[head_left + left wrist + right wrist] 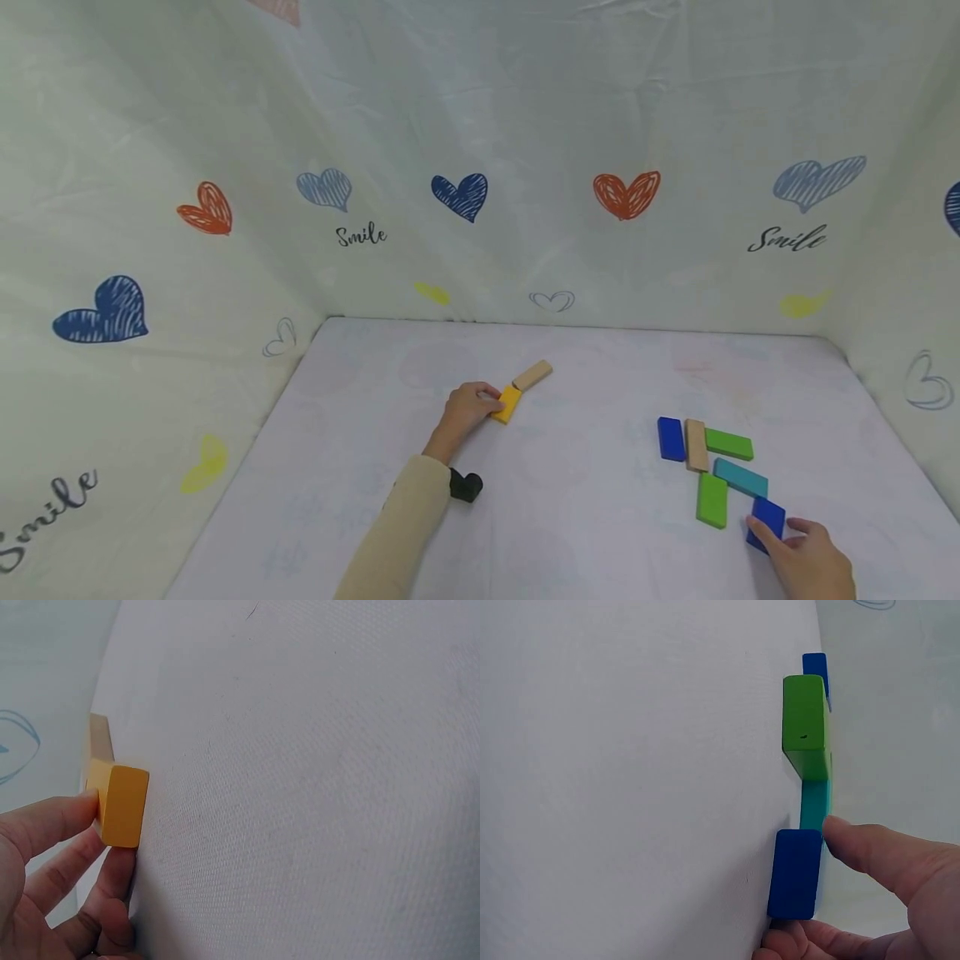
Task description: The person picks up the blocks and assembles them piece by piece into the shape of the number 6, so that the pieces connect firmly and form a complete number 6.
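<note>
My left hand (468,408) pinches a yellow block (507,405) on the white table, fingers at its sides. The far end of that block meets a plain wooden block (533,375), set at an angle to it. In the left wrist view the yellow block (126,806) shows its end face between thumb and fingers. At the right, my right hand (813,560) holds a dark blue block (767,525) between thumb and fingers. One corner of it is close to a teal block (741,477). The right wrist view shows this blue block (795,874) below a green one (805,712).
Beyond the right hand lie a green block (712,500), another green block (729,444), a wooden block (696,445) and a second blue block (671,438). A black device (467,486) is at the left wrist. Heart-printed cloth (525,125) walls the table's back and sides.
</note>
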`<state>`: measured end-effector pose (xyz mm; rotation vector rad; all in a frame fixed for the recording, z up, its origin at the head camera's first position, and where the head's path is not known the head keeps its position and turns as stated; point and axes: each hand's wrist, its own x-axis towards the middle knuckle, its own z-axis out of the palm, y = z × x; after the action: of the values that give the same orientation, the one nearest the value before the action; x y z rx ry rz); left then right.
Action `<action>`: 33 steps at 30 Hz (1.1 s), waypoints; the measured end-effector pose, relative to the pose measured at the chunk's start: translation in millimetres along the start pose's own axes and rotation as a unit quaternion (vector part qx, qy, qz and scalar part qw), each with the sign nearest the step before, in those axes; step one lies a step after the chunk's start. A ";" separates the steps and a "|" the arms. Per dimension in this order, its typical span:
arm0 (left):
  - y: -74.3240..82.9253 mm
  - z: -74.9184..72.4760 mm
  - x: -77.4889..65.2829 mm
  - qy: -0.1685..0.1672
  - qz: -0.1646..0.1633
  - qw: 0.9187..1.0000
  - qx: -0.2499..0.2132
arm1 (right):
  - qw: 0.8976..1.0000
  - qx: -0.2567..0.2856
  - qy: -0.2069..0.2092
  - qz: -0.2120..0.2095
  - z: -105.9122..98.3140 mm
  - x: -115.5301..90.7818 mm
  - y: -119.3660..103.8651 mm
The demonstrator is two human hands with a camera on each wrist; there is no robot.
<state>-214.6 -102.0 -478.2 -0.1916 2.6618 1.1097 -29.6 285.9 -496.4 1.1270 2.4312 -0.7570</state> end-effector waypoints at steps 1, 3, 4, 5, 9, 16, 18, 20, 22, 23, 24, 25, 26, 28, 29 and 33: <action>-0.1 -0.2 0.3 0.000 0.001 1.000 -0.001 | 1.000 -0.004 -0.001 -0.001 -1.5 -1.4 -1.8; -0.2 -0.6 0.6 -0.002 0.002 1.000 -0.003 | 1.000 -0.014 -0.003 -0.005 -4.0 -3.2 -4.9; -0.1 -0.7 0.8 -0.002 0.002 1.000 -0.005 | 1.000 -0.018 -0.004 -0.006 -4.9 -3.7 -6.0; 0.1 -1.1 0.6 -0.003 0.001 1.000 -0.006 | 1.000 -0.022 -0.005 -0.008 -5.6 -3.9 -6.9; 1.3 -3.2 -0.9 -0.005 -0.004 1.000 -0.009 | 0.999 -0.031 -0.004 -0.015 -5.8 -2.2 -8.0; 1.0 -5.0 0.2 -0.004 -0.011 1.000 -0.005 | 0.999 -0.044 0.001 -0.024 -8.2 -4.5 -11.3; 0.6 -4.9 0.5 -0.003 -0.012 1.000 -0.006 | 0.999 -0.042 -0.001 -0.022 -9.0 -6.3 -12.4; 0.6 -5.1 0.1 -0.004 -0.013 1.000 -0.007 | 0.999 -0.039 -0.003 -0.018 -9.5 -7.9 -13.3; 0.6 -5.5 -0.5 -0.005 -0.014 1.000 -0.008 | 0.999 -0.034 -0.004 -0.013 -9.3 -8.9 -13.9; 0.7 -5.6 -0.8 -0.006 -0.015 1.000 -0.008 | 0.999 -0.032 -0.005 -0.011 -9.0 -9.2 -13.9; 0.7 -5.8 -1.0 -0.006 -0.016 1.000 -0.008 | 0.999 -0.031 -0.006 -0.009 -8.7 -9.3 -13.8; 0.6 -6.0 -1.3 -0.007 -0.017 1.000 -0.009 | 1.000 -0.030 -0.006 -0.008 -8.3 -9.4 -13.7; 0.4 -6.2 -1.5 -0.007 -0.016 1.000 -0.009 | 1.000 -0.029 -0.005 -0.006 -7.8 -9.4 -13.4; 0.0 -6.5 -1.7 -0.007 -0.017 1.000 -0.010 | 1.000 -0.024 -0.005 -0.003 -7.0 -9.7 -12.7; -0.2 -6.7 -2.0 -0.007 -0.016 1.000 -0.011 | 1.000 -0.023 -0.006 -0.001 -6.7 -10.2 -12.3; -1.5 -6.8 -2.5 -0.009 -0.009 1.000 -0.012 | 1.000 -0.010 -0.005 0.001 -5.8 -12.8 -11.0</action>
<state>-213.0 -107.8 -473.9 -0.2086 2.6275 1.1328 -30.8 276.0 -481.7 1.1146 2.4233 -0.7352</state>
